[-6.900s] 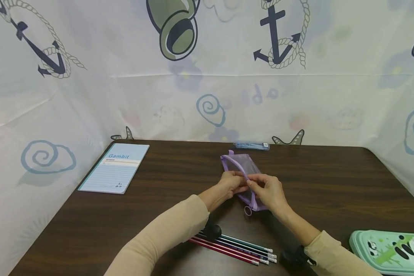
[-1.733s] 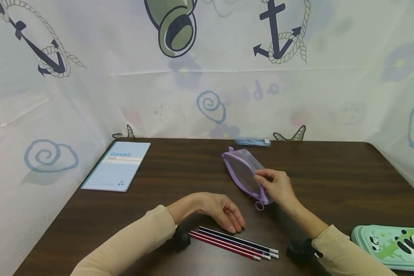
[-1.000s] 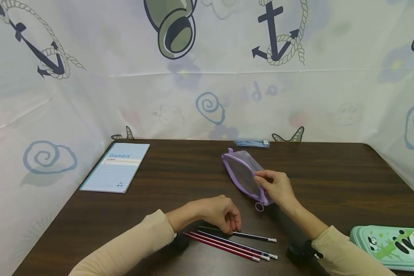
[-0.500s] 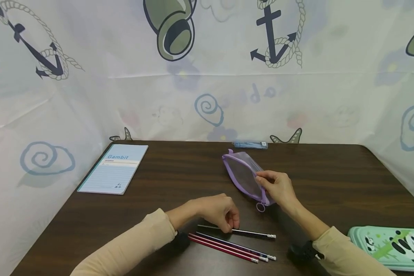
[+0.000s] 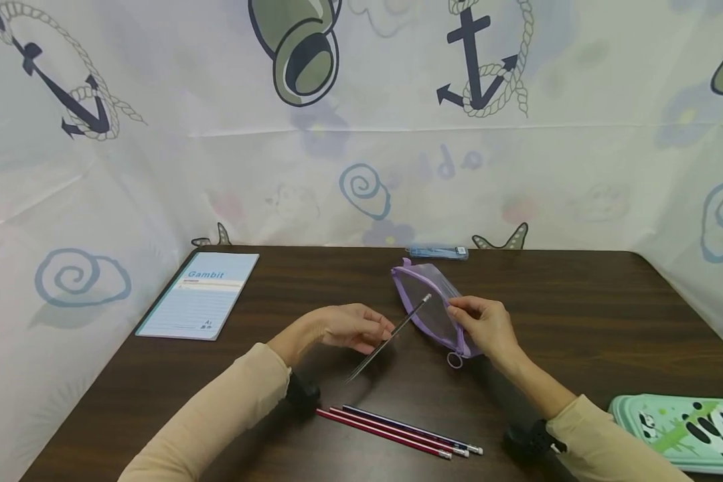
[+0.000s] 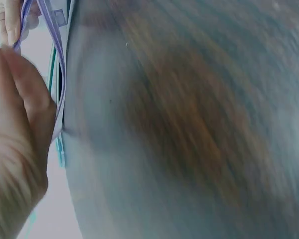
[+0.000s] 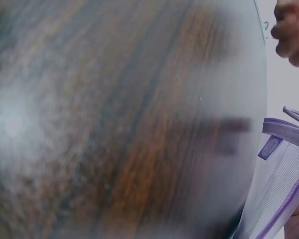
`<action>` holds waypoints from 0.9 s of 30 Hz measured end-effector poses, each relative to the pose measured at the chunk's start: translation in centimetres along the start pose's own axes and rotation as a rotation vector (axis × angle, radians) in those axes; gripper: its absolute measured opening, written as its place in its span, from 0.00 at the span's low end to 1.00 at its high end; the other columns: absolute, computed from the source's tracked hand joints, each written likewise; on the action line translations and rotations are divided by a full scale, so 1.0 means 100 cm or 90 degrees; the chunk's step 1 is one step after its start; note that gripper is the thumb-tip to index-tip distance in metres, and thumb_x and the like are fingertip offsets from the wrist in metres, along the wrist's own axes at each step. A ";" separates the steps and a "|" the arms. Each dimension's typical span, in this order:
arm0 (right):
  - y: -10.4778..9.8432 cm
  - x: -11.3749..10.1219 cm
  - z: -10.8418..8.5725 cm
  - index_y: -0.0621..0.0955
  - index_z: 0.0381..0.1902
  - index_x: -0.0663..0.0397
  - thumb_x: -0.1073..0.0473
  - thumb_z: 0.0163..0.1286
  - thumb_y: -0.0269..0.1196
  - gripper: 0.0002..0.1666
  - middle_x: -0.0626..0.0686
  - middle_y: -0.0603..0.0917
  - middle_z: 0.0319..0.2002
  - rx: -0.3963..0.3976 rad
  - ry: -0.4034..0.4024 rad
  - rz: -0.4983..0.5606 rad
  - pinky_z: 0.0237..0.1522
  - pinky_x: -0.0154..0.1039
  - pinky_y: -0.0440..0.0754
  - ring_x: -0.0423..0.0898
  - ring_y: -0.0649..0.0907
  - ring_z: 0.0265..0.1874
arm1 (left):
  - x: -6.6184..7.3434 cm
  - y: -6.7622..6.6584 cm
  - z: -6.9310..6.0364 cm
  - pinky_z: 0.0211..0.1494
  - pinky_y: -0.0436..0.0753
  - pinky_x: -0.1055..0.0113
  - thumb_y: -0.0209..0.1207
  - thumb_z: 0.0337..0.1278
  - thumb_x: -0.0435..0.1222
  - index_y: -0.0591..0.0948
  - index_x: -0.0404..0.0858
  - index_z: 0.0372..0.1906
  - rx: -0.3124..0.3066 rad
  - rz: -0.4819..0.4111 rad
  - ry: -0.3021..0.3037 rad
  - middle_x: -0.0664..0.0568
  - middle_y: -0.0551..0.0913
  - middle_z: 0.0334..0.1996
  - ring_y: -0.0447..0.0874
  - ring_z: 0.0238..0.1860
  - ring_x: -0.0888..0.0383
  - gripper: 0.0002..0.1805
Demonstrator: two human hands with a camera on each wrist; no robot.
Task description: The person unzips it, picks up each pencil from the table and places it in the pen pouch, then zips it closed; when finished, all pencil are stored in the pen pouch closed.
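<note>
The head view, read as a clock with the pouch (image 5: 436, 321) at its centre, has a green case (image 5: 687, 435) nearest at four o'clock and three loose pencils (image 5: 399, 432), two red and one dark, side by side toward six. Beyond them, at nine, the left hand (image 5: 355, 327) pinches a dark pencil (image 5: 400, 326) near its middle, raised off the bench (image 5: 578, 321), its eraser end pointing between one and two, in front of the pouch's mouth; whether it is inside, I cannot tell. At three, the right hand (image 5: 485, 325) pinches the mesh pouch by its mouth edge, which gapes. The pencil should be light, stiff and rather slick, likely to swivel if held loosely, so mid-barrel suits. The pouch looks soft and flimsy; its purple zip edge seems the firmest hold. Farther off, a notebook (image 5: 199, 294) lies toward nine and a blue packet (image 5: 438, 253) at twelve.
</note>
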State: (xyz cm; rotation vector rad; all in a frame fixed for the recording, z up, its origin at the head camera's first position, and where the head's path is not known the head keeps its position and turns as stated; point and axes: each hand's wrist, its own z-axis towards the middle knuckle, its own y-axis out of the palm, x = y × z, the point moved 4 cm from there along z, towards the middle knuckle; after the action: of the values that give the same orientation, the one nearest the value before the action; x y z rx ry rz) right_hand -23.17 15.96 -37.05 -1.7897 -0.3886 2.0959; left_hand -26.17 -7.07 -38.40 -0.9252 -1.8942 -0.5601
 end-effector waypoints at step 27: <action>0.019 -0.003 -0.002 0.84 0.43 0.65 0.64 0.65 0.62 0.11 0.61 0.86 0.36 -0.037 -0.004 -0.017 0.24 0.29 0.80 0.38 0.79 0.24 | 0.014 0.034 0.062 0.59 0.77 0.57 0.52 0.61 0.21 0.63 0.25 0.65 0.353 -0.362 0.097 0.32 0.72 0.57 0.78 0.54 0.46 0.26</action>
State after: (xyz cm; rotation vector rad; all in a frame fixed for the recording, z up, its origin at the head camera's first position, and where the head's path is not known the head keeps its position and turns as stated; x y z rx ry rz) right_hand -23.13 14.12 -37.59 -1.7999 -0.4762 2.0934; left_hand -27.25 -0.18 -40.02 0.0203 -2.0118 -0.3763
